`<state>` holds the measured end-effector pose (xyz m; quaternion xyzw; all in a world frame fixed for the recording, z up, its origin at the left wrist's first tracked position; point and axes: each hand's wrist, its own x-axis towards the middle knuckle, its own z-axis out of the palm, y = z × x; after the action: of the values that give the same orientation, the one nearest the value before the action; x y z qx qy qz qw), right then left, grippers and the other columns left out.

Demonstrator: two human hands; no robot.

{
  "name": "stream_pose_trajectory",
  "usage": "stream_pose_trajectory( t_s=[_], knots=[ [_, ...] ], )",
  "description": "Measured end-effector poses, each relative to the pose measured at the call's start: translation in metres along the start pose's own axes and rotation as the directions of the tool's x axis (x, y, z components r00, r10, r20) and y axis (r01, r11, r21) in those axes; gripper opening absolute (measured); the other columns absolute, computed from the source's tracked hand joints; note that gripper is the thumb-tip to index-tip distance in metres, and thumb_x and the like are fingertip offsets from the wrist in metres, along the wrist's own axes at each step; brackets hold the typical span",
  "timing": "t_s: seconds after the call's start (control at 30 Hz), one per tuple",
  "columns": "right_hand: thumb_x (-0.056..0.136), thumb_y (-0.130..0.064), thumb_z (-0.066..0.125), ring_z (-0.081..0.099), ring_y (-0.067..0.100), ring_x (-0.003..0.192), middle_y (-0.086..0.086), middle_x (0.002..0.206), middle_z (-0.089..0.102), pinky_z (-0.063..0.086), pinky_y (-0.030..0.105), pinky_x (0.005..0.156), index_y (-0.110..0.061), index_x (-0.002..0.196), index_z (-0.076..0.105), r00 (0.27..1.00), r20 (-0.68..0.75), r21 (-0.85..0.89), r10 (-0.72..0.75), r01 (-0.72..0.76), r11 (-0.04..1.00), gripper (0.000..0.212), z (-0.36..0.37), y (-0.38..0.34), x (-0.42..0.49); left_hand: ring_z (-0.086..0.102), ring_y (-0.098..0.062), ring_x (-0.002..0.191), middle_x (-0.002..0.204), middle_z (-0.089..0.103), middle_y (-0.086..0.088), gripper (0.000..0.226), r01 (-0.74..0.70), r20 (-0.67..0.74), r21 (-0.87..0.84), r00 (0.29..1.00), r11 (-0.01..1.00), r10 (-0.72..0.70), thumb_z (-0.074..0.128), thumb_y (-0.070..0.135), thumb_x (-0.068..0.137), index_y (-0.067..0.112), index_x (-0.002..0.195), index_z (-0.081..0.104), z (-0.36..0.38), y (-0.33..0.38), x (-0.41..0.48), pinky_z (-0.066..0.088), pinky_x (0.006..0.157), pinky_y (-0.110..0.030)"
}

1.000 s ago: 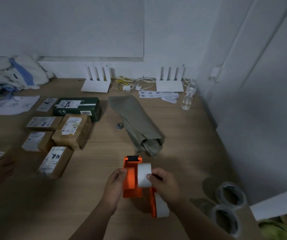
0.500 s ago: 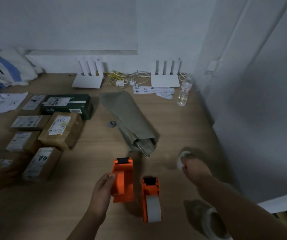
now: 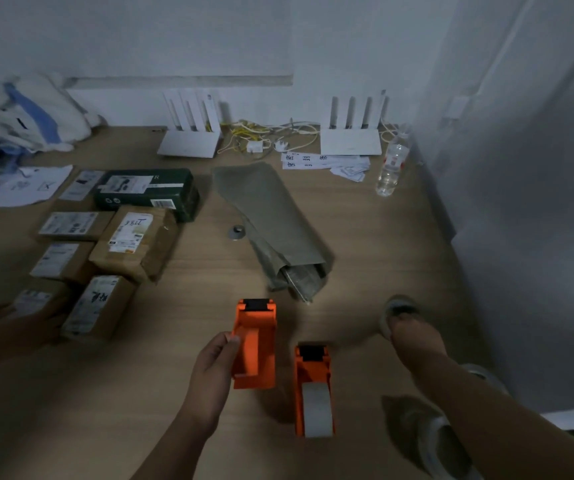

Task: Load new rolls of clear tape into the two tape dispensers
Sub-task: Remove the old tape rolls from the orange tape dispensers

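table (image 3: 365,244): pale wood grain, matt
tape dispensers (image 3: 255,344): orange plastic, smooth
parcels (image 3: 133,244): brown cardboard with paper labels
wrap (image 3: 268,209): grey-green paper, dull, creased
bottle (image 3: 392,164): clear plastic
routers (image 3: 188,145): white plastic, matt

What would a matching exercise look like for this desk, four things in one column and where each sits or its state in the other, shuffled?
Things:
1. empty orange dispenser
2. orange dispenser with a roll
3. water bottle
4. green box

Places or states:
A. stands at the far right of the desk, near the wall
B. held at its side by the left hand
C. lies on the desk, untouched, between the two arms
D. lies behind the brown parcels on the left

Pairs: 1-B, 2-C, 3-A, 4-D
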<state>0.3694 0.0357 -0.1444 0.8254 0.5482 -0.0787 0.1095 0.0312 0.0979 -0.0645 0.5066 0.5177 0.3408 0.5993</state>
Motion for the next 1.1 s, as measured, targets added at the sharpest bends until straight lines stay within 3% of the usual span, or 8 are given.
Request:
stream_pose_trajectory(
  t_s=[0.13, 0.23, 0.37, 0.47, 0.6, 0.77, 0.9, 1.1],
  knots=[
    [0.093, -0.016, 0.045, 0.054, 0.032, 0.116, 0.012, 0.121, 0.061, 0.05, 0.037, 0.091, -0.011, 0.117, 0.061, 0.999, -0.027, 0.069, 0.018, -0.016, 0.997, 0.029, -0.015, -0.02, -0.001, 0.05, -0.013, 0.063, 0.072, 0.053, -0.013, 0.034, -0.001, 0.002, -0.003, 1.0, 1.0, 0.001, 0.045, 0.018, 0.1, -0.011, 0.087, 0.056, 0.001, 0.004, -0.002, 0.041, 0.056, -0.021],
    [0.089, -0.015, 0.049, 0.063, 0.031, 0.103, 0.012, 0.112, 0.066, 0.053, 0.035, 0.083, -0.013, 0.107, 0.064, 1.0, -0.006, 0.304, -0.017, 0.018, 0.953, 0.023, -0.038, -0.059, -0.003, 0.048, -0.014, 0.064, 0.072, 0.053, -0.012, 0.03, -0.013, -0.016, -0.004, 1.0, 1.0, 0.013, 0.045, 0.018, 0.099, -0.002, 0.082, 0.06, 0.002, 0.011, -0.001, 0.04, 0.057, -0.023],
    [0.084, -0.017, 0.056, 0.07, 0.024, 0.083, 0.007, 0.09, 0.075, 0.057, 0.039, 0.077, -0.015, 0.087, 0.073, 0.996, -0.04, 0.679, -0.08, 0.086, 0.73, 0.018, -0.057, -0.121, -0.019, 0.052, -0.018, 0.07, 0.076, 0.058, -0.011, 0.029, 0.003, -0.026, -0.009, 1.0, 1.0, -0.003, 0.046, 0.022, 0.099, 0.003, 0.085, 0.063, 0.003, 0.016, 0.0, 0.038, 0.065, -0.032],
    [0.084, -0.019, 0.057, 0.07, 0.027, 0.074, 0.013, 0.08, 0.075, 0.056, 0.04, 0.07, -0.009, 0.076, 0.073, 0.998, 0.049, 0.818, -0.031, -0.023, 0.574, 0.02, -0.057, -0.165, -0.031, 0.054, -0.02, 0.071, 0.078, 0.06, -0.012, 0.031, -0.001, -0.021, -0.01, 1.0, 1.0, 0.001, 0.046, 0.024, 0.099, -0.002, 0.091, 0.062, 0.001, 0.019, 0.001, 0.04, 0.066, -0.032],
    [0.083, -0.016, 0.057, 0.064, 0.026, 0.066, 0.014, 0.065, 0.065, 0.045, 0.031, 0.06, -0.011, 0.058, 0.063, 0.98, 0.181, 0.883, 0.084, -0.2, 0.424, 0.027, -0.053, -0.194, -0.045, 0.049, -0.017, 0.064, 0.071, 0.054, -0.01, 0.03, -0.026, -0.026, -0.03, 0.999, 0.999, 0.026, 0.047, 0.02, 0.099, -0.001, 0.083, 0.061, 0.001, 0.023, 0.001, 0.037, 0.058, -0.028],
    [0.058, -0.041, 0.054, 0.058, 0.025, 0.054, 0.01, 0.054, 0.06, 0.056, 0.052, 0.064, -0.012, 0.045, 0.056, 0.931, 0.337, 0.903, 0.14, -0.362, 0.233, 0.031, 0.012, -0.202, -0.023, 0.046, -0.008, 0.053, 0.06, 0.053, 0.0, 0.028, -0.048, 0.001, -0.04, 0.999, 0.998, 0.049, 0.049, 0.017, 0.099, 0.011, 0.073, 0.06, -0.007, 0.019, 0.002, 0.036, 0.053, -0.023],
    [0.084, -0.019, 0.059, 0.066, 0.03, 0.063, 0.017, 0.064, 0.066, 0.052, 0.034, 0.06, -0.005, 0.062, 0.065, 0.932, 0.345, 0.881, 0.109, -0.362, 0.304, 0.027, -0.041, -0.207, -0.052, 0.046, -0.012, 0.058, 0.065, 0.051, -0.008, 0.026, -0.068, 0.028, -0.035, 0.997, 0.997, 0.069, 0.049, 0.017, 0.098, 0.009, 0.076, 0.06, -0.01, 0.017, 0.003, 0.037, 0.053, -0.022],
    [0.083, 0.002, 0.057, 0.053, 0.015, 0.04, 0.007, 0.053, 0.058, 0.043, 0.024, 0.044, -0.012, 0.057, 0.062, 0.924, 0.367, 0.898, 0.11, -0.382, 0.216, 0.03, -0.044, -0.212, -0.063, 0.044, -0.017, 0.061, 0.065, 0.049, -0.007, 0.03, -0.058, 0.028, 0.034, 0.998, 0.998, 0.057, 0.05, 0.019, 0.098, 0.007, 0.071, 0.056, -0.02, -0.002, 0.011, 0.034, 0.059, -0.03]
  ],
)
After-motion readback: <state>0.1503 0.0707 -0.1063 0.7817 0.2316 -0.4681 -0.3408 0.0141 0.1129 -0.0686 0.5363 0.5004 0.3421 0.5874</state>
